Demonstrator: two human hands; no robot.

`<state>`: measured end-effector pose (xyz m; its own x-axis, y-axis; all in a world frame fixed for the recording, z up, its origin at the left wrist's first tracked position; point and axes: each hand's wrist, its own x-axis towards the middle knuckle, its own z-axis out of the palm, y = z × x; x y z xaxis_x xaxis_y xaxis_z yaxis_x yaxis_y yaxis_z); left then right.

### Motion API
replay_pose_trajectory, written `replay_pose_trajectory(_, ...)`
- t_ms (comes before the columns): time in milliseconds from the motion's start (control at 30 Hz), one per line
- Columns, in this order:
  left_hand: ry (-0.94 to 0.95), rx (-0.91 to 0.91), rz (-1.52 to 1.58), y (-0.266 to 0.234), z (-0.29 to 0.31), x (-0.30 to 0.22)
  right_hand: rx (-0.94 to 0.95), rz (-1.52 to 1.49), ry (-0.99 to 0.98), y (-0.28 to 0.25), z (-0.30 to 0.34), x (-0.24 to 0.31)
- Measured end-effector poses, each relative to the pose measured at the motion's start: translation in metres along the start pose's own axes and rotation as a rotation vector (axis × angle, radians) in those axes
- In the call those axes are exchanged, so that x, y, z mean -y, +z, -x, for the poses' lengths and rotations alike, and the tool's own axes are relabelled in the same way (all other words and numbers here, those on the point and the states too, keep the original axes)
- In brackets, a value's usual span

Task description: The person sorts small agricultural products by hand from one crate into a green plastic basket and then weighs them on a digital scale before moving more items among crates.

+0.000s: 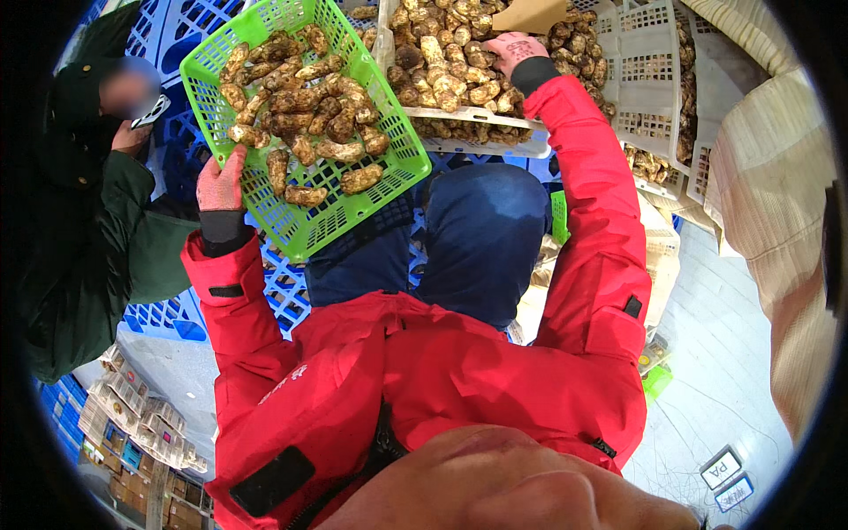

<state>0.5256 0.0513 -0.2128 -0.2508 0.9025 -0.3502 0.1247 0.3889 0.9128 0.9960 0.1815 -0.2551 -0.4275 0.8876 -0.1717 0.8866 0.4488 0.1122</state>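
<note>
A green plastic basket (pixel 402 146) with slotted walls is tilted over my left thigh. Brown-and-cream mushrooms (pixel 305 110) with thick stems lie loose in it. My left hand (pixel 221 183), in a pink glove, grips the basket's left rim, thumb over the edge. At the upper right, my right hand (pixel 517 53), gloved alike, reaches into a white crate (pixel 477 115) piled with more mushrooms (pixel 442 66). Its fingers curl down among them, and what lies under the fingertips is hidden. A piece of brown cardboard (pixel 530 14) rests on the pile just beyond that hand.
More white crates (pixel 649 84) with mushrooms stand at the right, beside beige cloth (pixel 777 194). Blue plastic pallets (pixel 163 314) lie beneath and left. A person in a dark green coat (pixel 84 238) is close on my left, holding a phone-like object (pixel 152 112). Stacked boxes (pixel 132 411) stand lower left.
</note>
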Motion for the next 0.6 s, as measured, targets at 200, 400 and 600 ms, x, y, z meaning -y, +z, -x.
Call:
replay_pose_trajectory(200,0.006,-0.024,0.056,0.000,0.006,-0.003,-0.152,-1.323,0.146,-0.015,0.030,0.000)
replay_pose_trajectory(400,0.007,-0.037,0.018,0.003,0.006,-0.005,-0.163,-2.321,-0.194,-0.012,0.044,0.015)
replay_pose_trajectory(600,0.032,-0.027,0.026,-0.004,0.001,0.005,-0.246,-2.319,-0.073,-0.016,0.039,0.014)
